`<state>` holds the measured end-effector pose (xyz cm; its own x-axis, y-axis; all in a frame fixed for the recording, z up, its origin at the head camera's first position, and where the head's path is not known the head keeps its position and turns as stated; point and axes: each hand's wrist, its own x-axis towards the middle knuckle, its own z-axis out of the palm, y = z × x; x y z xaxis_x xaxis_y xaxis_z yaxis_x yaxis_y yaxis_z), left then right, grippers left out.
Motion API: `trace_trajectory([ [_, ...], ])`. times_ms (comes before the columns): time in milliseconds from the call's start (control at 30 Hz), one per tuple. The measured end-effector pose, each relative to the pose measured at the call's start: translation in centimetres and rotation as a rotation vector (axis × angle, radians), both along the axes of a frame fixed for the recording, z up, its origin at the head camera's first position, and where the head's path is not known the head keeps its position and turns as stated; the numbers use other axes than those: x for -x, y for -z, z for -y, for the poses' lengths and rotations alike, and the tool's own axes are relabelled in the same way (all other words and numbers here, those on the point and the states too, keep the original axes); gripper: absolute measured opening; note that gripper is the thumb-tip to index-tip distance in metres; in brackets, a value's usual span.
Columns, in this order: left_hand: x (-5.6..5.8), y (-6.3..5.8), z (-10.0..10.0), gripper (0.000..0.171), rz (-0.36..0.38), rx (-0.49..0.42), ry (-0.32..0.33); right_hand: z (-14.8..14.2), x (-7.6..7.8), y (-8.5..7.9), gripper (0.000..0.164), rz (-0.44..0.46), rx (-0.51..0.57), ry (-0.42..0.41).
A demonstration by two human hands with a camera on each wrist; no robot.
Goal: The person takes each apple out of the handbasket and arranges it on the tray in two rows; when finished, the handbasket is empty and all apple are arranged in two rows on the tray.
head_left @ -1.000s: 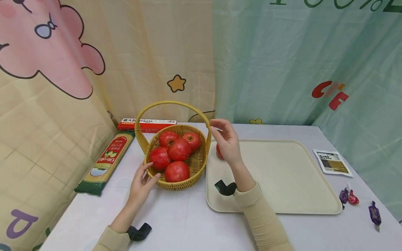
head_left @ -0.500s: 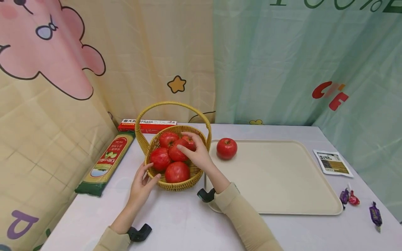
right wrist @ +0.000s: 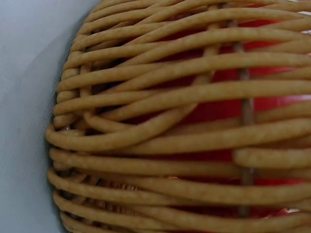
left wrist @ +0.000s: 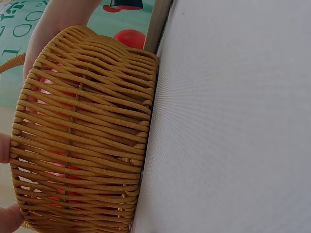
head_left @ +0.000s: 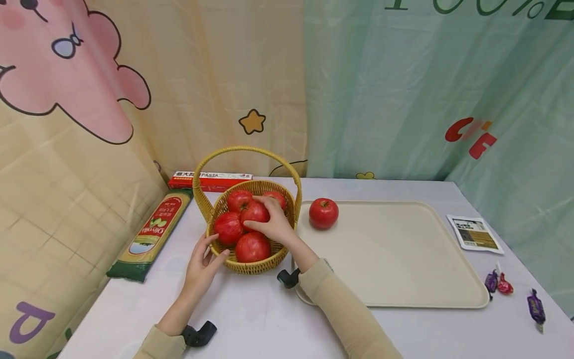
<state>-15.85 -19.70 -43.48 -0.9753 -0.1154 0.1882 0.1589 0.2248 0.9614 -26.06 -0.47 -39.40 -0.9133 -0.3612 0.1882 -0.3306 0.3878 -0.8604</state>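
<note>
A yellow wicker basket (head_left: 253, 268) with a tall arched handle holds several red apples. My left hand (head_left: 200, 269) grips its near-left rim, thumb and fingers apart; two fingertips (left wrist: 8, 221) show at the rim in the left wrist view. Reaching in from the right, my right hand (head_left: 277, 227) has its thumb and fingers round the middle apple (head_left: 254, 211), which still sits among the others. Woven strands (right wrist: 146, 107) fill the right wrist view, with red behind them, and that hand is hidden there. Another apple (head_left: 324, 213) rests on the beige tray (head_left: 390, 254), at its far-left corner.
A green-and-gold pasta bag (head_left: 152, 234) and a red pasta box (head_left: 211, 182) lie left of and behind the basket. Right of the tray are a white packet (head_left: 475, 233) and wrapped candies (head_left: 535, 306). Curtains (head_left: 381, 99) hang behind the table.
My right hand has moved left from beside the handle over the tray into the basket and closed round the middle apple. The tray apple came into full view. My left hand stayed on the rim.
</note>
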Motion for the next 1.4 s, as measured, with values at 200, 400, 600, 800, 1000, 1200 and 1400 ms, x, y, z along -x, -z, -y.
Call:
trace_trajectory([
  [200, -0.1, 0.1, -0.1, 0.049, 0.004, 0.009, 0.0, 0.3, 0.2, -0.1, 0.063, -0.02, -0.089, 0.016],
  [400, -0.1, 0.2, -0.2, 0.047, 0.002, 0.009, -0.003, 0.2, 0.3, -0.1, 0.06, -0.057, -0.121, 0.05],
  [600, -0.3, 0.3, -0.2, 0.049, 0.014, 0.016, -0.009, -1.0, -0.3, -0.3, 0.057, -0.123, -0.064, 0.077],
  [800, -0.3, 0.2, -0.1, 0.049, 0.01, 0.015, -0.003, -3.6, -2.2, -2.8, 0.061, -0.079, 0.043, -0.07],
  [1000, -0.1, 0.2, -0.1, 0.05, 0.032, 0.032, -0.012, -8.2, -4.3, -5.9, 0.065, -0.109, 0.148, -0.149],
  [1200, 0.0, 0.2, 0.1, 0.05, 0.051, 0.044, -0.029, -14.1, -3.6, -6.7, 0.071, -0.156, 0.206, -0.014],
  [1400, 0.2, 0.2, 0.2, 0.05, 0.042, 0.043, -0.032, -19.2, -1.6, -6.0, 0.078, -0.143, 0.154, 0.201],
])
